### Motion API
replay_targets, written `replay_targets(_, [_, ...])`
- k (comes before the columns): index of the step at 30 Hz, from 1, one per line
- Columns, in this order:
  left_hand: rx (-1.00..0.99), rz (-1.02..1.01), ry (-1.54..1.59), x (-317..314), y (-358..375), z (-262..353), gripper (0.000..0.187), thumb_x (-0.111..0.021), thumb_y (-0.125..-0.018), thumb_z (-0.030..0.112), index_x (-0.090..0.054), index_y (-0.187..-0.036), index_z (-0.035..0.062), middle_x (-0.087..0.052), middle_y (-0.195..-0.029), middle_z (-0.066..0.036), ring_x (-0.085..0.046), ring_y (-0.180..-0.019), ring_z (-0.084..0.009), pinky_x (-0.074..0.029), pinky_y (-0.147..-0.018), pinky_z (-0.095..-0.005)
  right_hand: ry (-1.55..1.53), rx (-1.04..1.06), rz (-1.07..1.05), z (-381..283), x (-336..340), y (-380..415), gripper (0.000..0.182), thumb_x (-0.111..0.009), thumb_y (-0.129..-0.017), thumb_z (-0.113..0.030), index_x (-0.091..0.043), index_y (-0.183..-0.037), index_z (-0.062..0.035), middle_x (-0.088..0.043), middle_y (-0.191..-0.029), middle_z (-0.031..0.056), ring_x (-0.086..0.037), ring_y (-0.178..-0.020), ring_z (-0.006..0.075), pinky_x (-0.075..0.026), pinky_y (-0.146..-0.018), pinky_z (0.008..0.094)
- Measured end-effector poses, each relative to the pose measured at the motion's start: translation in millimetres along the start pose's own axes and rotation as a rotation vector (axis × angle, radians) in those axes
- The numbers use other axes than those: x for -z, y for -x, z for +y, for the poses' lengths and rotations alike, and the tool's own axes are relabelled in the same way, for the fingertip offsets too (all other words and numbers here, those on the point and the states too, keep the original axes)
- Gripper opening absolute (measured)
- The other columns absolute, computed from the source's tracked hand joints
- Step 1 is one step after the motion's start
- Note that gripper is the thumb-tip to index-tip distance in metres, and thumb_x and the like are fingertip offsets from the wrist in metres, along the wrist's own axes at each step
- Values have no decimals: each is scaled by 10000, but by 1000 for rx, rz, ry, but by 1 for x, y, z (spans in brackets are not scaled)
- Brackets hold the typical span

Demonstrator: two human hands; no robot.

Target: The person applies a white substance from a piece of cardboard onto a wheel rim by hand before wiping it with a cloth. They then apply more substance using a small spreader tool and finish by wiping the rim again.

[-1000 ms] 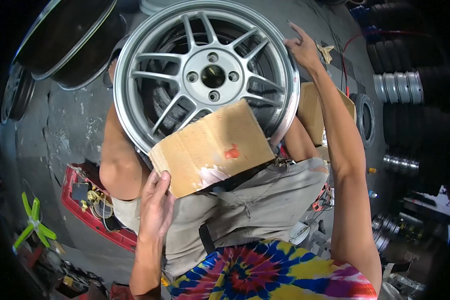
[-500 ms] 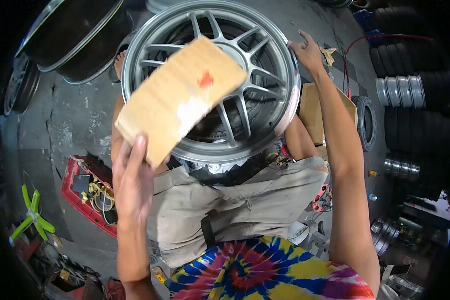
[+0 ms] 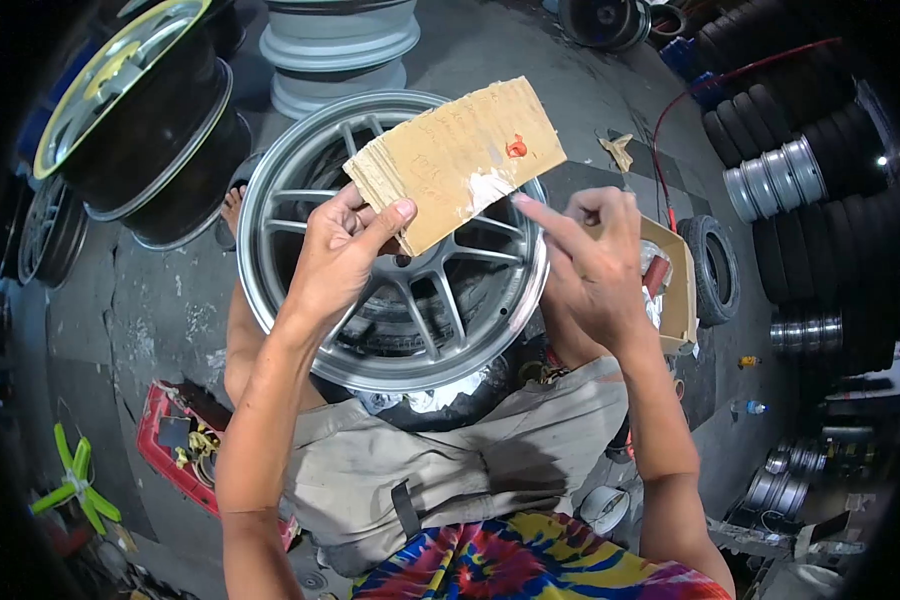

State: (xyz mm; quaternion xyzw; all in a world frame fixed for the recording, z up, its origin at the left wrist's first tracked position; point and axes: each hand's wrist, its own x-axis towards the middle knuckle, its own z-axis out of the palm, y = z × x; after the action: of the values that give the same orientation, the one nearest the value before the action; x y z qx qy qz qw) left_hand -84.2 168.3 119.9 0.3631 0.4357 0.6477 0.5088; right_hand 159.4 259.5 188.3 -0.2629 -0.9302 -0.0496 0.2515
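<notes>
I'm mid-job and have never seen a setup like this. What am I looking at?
No machine here: just someone's two bare hands. The picture comes from one camera worn on the head, looking forward and down. The left hand holds a cardboard piece with a white patch and a red spot. The right hand points a finger at the white patch's edge; whether it touches, I can't tell. Below lies a silver wheel. On the floor are a red container and a tyre.
</notes>
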Motion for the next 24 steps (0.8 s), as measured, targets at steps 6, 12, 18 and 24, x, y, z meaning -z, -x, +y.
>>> replay_targets(6, [82,-51,11,2,-2,0,438,-677,-918,203,-543,-1265,-29,-687,-1030,-97,-673,-851,-126,-568,-710,-275,128,132,-75,-3,-1,-15,527,-649,-762,-78,-657,-1230,-321,-490,-1044,44,-455,-943,233,-352,-815,384])
replay_targets(12, [176,-47,113,6,-2,7,408,-670,-914,189,-557,-1227,-47,-687,-991,-112,-688,-828,-141,-578,-684,-248,134,180,-164,-3,-6,-15,520,-660,-764,-64,-663,-1212,-328,-481,-1016,33,-461,-955,228,-358,-830,386])
replay_targets(18, [260,-37,148,9,2,-7,374,-629,-934,114,-542,-1232,-93,-683,-1008,-141,-686,-760,-154,-572,-673,-234,37,61,-211,0,-6,6,428,-674,-743,-45,-700,-1108,-268,-479,-978,40,-471,-923,232,-360,-793,365])
replay_targets(24, [200,-74,14,8,3,-7,389,-669,-921,172,-559,-1219,-52,-684,-1027,-105,-679,-846,-136,-586,-704,-279,-52,11,-159,0,-2,-4,405,-657,-735,-12,-708,-1069,-236,-494,-981,54,-477,-904,241,-361,-786,350])
